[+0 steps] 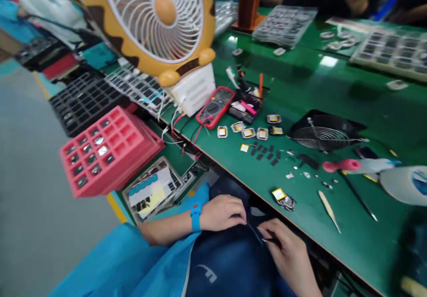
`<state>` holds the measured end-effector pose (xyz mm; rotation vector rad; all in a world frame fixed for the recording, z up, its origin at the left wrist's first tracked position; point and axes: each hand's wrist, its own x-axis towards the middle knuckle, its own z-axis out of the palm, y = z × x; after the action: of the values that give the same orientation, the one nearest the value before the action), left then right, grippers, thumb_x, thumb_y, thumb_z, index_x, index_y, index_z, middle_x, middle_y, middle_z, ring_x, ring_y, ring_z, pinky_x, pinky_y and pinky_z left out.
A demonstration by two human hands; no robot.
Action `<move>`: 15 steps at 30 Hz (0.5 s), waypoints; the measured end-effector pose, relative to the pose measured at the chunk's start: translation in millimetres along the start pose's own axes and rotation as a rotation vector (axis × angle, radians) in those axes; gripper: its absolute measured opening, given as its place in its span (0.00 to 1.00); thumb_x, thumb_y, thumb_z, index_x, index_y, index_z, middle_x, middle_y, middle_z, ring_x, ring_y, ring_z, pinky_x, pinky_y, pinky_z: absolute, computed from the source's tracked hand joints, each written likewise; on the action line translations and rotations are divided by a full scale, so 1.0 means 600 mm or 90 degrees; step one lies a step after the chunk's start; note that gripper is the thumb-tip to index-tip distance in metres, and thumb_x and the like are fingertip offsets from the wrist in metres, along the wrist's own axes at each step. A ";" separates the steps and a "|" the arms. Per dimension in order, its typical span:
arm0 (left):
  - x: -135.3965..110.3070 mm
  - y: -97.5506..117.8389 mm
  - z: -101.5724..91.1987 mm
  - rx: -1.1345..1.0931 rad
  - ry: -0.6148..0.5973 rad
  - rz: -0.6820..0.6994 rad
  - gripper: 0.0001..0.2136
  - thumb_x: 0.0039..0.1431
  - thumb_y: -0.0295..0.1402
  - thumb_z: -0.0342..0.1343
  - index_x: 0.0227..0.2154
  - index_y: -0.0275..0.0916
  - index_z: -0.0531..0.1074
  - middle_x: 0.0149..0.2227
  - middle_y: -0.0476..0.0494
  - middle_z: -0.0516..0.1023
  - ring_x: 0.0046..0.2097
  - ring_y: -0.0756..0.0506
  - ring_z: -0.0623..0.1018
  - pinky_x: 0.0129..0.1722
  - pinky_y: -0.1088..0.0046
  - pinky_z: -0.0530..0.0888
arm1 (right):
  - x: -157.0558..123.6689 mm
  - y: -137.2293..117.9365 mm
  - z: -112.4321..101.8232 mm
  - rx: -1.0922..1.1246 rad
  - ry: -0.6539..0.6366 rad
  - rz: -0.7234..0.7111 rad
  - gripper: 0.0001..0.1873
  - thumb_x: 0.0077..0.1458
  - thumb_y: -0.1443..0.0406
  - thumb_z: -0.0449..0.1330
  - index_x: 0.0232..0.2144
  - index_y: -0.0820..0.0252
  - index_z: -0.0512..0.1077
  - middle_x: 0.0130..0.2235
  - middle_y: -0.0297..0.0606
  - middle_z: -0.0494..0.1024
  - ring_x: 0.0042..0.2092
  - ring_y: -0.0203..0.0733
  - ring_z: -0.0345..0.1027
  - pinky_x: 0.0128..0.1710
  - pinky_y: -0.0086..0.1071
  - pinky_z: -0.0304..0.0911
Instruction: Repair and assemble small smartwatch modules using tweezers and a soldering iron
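Observation:
My left hand point(223, 212), with a blue band at the wrist, is held over my lap, thumb and fingertips pinched together. Facing it, my right hand point(288, 249) is closed on a thin dark item with a bright tip, too small to name. A thin dark line point(254, 231) runs between the two hands against my dark blue shirt. On the green table edge just beyond lies a small device point(285, 201) with a yellow-edged battery point(279, 193) on it. Off to the right are a pale-handled pointed tool point(328, 210) and a dark slim tool point(358, 194).
Several small battery units point(248, 132) and black pads point(265, 153) lie mid-table. Behind them are a red multimeter point(216, 106) and a lion-shaped fan point(163, 25). A black fan with a wire guard point(322, 136) and a white bottle point(403, 185) are right; a pink foam tray point(116, 130) is left.

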<state>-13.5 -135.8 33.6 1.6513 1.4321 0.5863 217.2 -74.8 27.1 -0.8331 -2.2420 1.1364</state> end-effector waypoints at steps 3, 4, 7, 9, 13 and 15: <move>-0.044 -0.048 -0.013 -0.013 0.050 -0.089 0.14 0.69 0.36 0.50 0.33 0.43 0.81 0.36 0.47 0.83 0.41 0.46 0.82 0.46 0.73 0.76 | 0.007 0.021 -0.033 -0.103 0.040 0.015 0.08 0.65 0.62 0.58 0.35 0.54 0.77 0.32 0.35 0.83 0.32 0.40 0.79 0.35 0.27 0.72; -0.059 -0.069 -0.018 -0.012 0.071 -0.121 0.13 0.68 0.36 0.52 0.32 0.43 0.80 0.35 0.46 0.83 0.40 0.45 0.82 0.45 0.72 0.76 | 0.009 0.029 -0.045 -0.146 0.068 0.033 0.10 0.65 0.59 0.58 0.34 0.54 0.78 0.32 0.35 0.83 0.31 0.40 0.79 0.34 0.28 0.71; -0.102 -0.131 -0.033 -0.003 0.144 -0.225 0.10 0.64 0.36 0.55 0.30 0.42 0.79 0.34 0.45 0.83 0.39 0.44 0.81 0.44 0.71 0.76 | 0.011 0.048 -0.075 -0.264 0.158 0.133 0.24 0.64 0.45 0.57 0.32 0.56 0.80 0.29 0.38 0.83 0.27 0.42 0.76 0.28 0.30 0.68; -0.130 -0.166 -0.046 0.008 0.200 -0.289 0.11 0.63 0.37 0.55 0.29 0.41 0.79 0.34 0.43 0.83 0.38 0.44 0.81 0.44 0.70 0.76 | 0.008 0.058 -0.086 -0.311 0.201 0.201 0.31 0.61 0.39 0.54 0.31 0.56 0.80 0.28 0.40 0.83 0.26 0.44 0.75 0.24 0.32 0.64; -0.160 -0.199 -0.081 0.030 0.297 -0.371 0.15 0.62 0.42 0.52 0.27 0.40 0.78 0.31 0.41 0.83 0.35 0.42 0.81 0.39 0.68 0.76 | 0.009 0.077 -0.086 -0.333 0.240 0.248 0.35 0.59 0.35 0.53 0.31 0.58 0.81 0.27 0.42 0.83 0.27 0.46 0.76 0.23 0.33 0.63; -0.147 -0.193 -0.097 0.036 0.310 -0.360 0.17 0.62 0.45 0.52 0.29 0.40 0.78 0.32 0.41 0.84 0.35 0.42 0.81 0.40 0.67 0.77 | 0.013 0.075 -0.077 -0.313 0.253 0.229 0.33 0.60 0.38 0.55 0.30 0.59 0.80 0.27 0.42 0.83 0.27 0.45 0.76 0.25 0.32 0.65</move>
<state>-145.3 -205.3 -16.1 1.0906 2.1788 0.6412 255.6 -23.3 15.4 -1.5562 -2.0958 0.4792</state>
